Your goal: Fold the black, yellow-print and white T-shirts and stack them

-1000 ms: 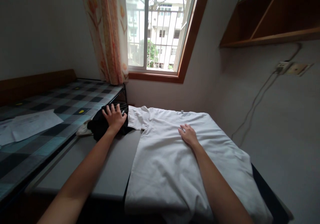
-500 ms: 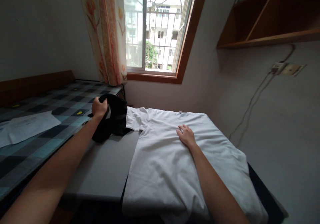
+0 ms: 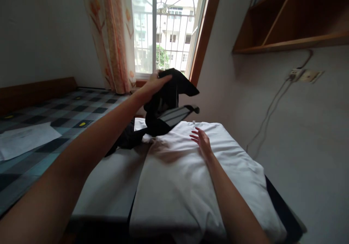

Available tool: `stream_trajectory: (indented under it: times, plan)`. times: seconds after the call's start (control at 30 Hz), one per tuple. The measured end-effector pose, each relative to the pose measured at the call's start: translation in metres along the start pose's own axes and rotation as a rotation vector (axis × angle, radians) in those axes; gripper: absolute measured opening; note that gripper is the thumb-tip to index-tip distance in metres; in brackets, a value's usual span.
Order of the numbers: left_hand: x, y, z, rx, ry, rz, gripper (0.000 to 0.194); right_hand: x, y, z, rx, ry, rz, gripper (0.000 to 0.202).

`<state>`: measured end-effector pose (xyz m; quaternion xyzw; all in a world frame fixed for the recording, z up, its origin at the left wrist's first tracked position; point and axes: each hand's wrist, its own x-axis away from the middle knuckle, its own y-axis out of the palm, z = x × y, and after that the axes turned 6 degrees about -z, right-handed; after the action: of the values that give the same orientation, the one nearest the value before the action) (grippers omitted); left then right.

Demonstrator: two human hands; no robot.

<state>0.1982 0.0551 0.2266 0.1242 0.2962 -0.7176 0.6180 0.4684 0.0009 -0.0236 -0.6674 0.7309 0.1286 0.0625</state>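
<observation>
My left hand (image 3: 156,86) is closed on a black cloth item (image 3: 165,98), probably a garment, with a grey-white striped patch showing on a loose flap. It hangs in the air over the upper left of a white T-shirt (image 3: 180,178). More black cloth (image 3: 128,136) lies below it beside the shirt's left sleeve; whether it is the same piece I cannot tell. The T-shirt is spread out, its collar end toward the window. Over its upper middle, my right hand (image 3: 202,140) has its fingers spread and holds nothing.
A grey surface (image 3: 106,186) lies left of the shirt. Further left is a bed with a checked cover (image 3: 103,106) and white papers (image 3: 27,138) on it. A wooden shelf (image 3: 289,42) juts out at upper right, with a cable (image 3: 268,113) hanging from a socket below it.
My left hand has lifted the black cloth from the shirt's left side and swung it up and right over the shirt. My right hand, flat on the shirt before, has risen slightly.
</observation>
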Motion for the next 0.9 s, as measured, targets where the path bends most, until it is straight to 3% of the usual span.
stream_trajectory:
  times: [0.07,0.17,0.37,0.5,0.6,0.73,0.8,0.87,0.9]
  plan:
    - [0.014,0.014,-0.010,-0.082,-0.071,-0.165,0.031,0.003,0.006,-0.005,-0.230,0.101,-0.044,0.053]
    - [0.034,0.018,-0.038,-0.184,-0.154,-0.310,0.024,0.004,0.010,-0.006,-0.362,0.111,0.067,0.049]
    - [0.060,-0.019,-0.082,-0.233,-0.259,-0.283,0.031,-0.010,-0.015,-0.001,-0.375,0.008,0.403,0.030]
    - [0.079,-0.043,-0.096,-0.201,-0.296,-0.315,0.035,-0.019,-0.030,-0.001,-0.314,-0.130,0.487,0.021]
    - [0.091,-0.054,-0.107,-0.151,-0.334,-0.387,0.039,-0.021,-0.035,-0.001,-0.129,-0.099,0.551,0.022]
    - [0.094,-0.062,-0.120,-0.221,-0.362,-0.508,0.037,-0.015,-0.041,-0.009,0.290,-0.022,0.844,0.031]
    - [0.092,-0.059,-0.120,-0.277,-0.320,-0.538,0.030,-0.007,-0.035,-0.017,0.482,-0.090,0.925,0.034]
    - [0.091,-0.047,-0.113,-0.299,-0.225,-0.551,0.030,0.004,-0.017,-0.026,0.714,-0.278,0.818,0.037]
    - [0.093,-0.038,-0.106,-0.297,-0.164,-0.557,0.032,0.011,-0.004,-0.029,0.802,-0.404,0.673,0.039]
